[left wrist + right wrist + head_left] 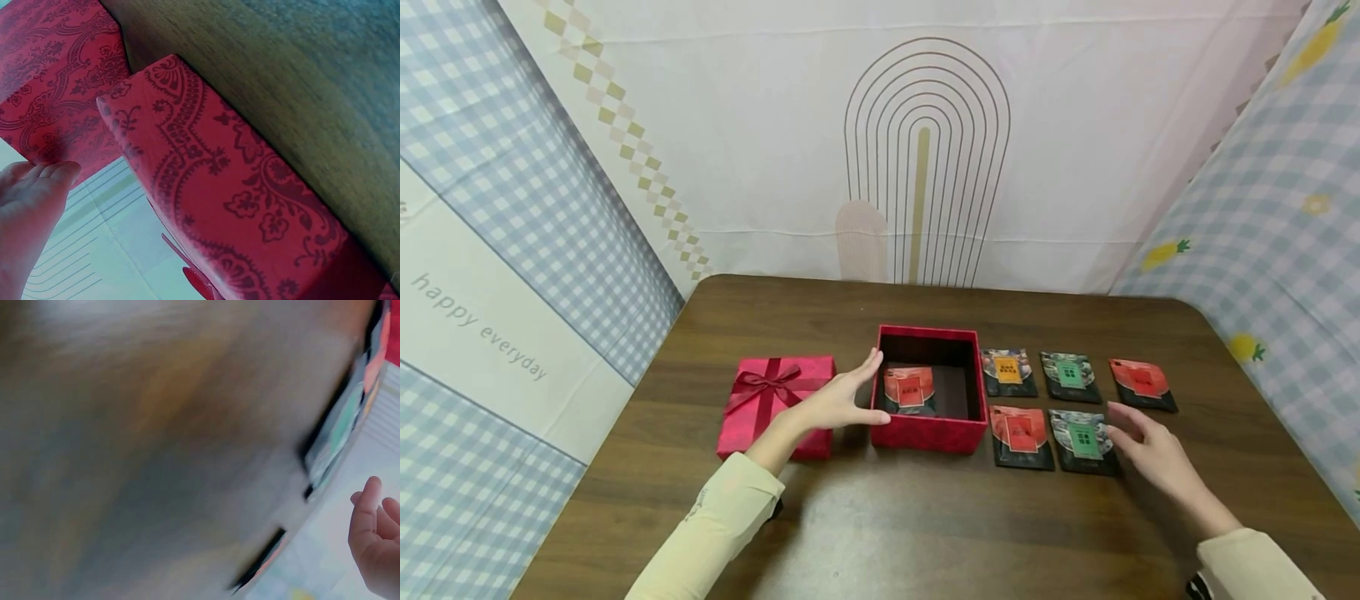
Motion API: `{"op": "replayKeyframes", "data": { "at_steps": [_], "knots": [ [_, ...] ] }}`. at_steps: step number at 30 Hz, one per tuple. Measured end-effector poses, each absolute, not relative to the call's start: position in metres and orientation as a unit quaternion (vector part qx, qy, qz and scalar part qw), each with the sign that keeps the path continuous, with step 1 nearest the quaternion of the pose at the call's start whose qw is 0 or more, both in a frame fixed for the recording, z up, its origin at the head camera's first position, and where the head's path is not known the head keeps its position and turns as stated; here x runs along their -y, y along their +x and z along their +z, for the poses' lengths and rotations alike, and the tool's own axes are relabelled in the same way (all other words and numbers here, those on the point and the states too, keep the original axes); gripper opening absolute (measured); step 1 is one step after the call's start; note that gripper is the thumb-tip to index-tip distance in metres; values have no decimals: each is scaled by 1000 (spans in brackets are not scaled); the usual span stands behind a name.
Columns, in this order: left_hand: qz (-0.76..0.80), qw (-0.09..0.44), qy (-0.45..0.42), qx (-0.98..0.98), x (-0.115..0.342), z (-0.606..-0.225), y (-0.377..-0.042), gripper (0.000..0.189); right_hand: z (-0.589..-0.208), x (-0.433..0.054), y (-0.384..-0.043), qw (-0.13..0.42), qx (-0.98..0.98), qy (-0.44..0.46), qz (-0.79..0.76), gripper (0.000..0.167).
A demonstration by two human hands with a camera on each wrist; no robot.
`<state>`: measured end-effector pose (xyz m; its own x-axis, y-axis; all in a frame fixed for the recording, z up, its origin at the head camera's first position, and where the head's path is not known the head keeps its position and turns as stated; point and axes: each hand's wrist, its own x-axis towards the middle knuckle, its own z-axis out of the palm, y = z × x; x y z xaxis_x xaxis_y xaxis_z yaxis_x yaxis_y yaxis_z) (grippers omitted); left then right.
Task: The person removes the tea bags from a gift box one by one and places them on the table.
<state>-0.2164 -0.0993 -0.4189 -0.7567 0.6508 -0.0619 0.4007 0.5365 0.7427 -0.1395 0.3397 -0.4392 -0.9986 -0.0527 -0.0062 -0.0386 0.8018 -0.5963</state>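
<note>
My left hand rests against the left side of an open red gift box, thumb at its front corner and fingers near the rim. A red-and-black sachet lies inside, toward the box's left. At the right, my right hand hovers by the right edge of a green-labelled sachet; whether the fingertips touch it cannot be told. Its fingers are loosely bent and grip nothing, as the right wrist view also shows of the hand. The left wrist view has the left fingers at the patterned box wall.
The red lid with a ribbon bow lies left of the box. Right of the box lie an orange-labelled sachet, another green one and red ones on the wooden table. Patterned cloths hang around the table.
</note>
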Motion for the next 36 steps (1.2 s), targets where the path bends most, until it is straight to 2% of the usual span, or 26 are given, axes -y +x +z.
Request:
{"op": "replayKeyframes", "data": {
  "at_steps": [5, 16, 32, 36],
  "knots": [
    [370, 170, 304, -862, 99, -420, -217, 95, -432, -325, -145, -17, -940, -40, -338, 48],
    [374, 171, 305, -859, 100, -421, -217, 95, -423, -291, -159, -39, -908, -49, -415, 58],
    [378, 168, 307, -857, 100, -423, -217, 95, -400, -205, -190, -23, -854, -131, -502, 55],
    [379, 171, 305, -857, 100, -422, -217, 95, -399, -183, -199, 0, -835, -146, -530, 52]
  ]
}}
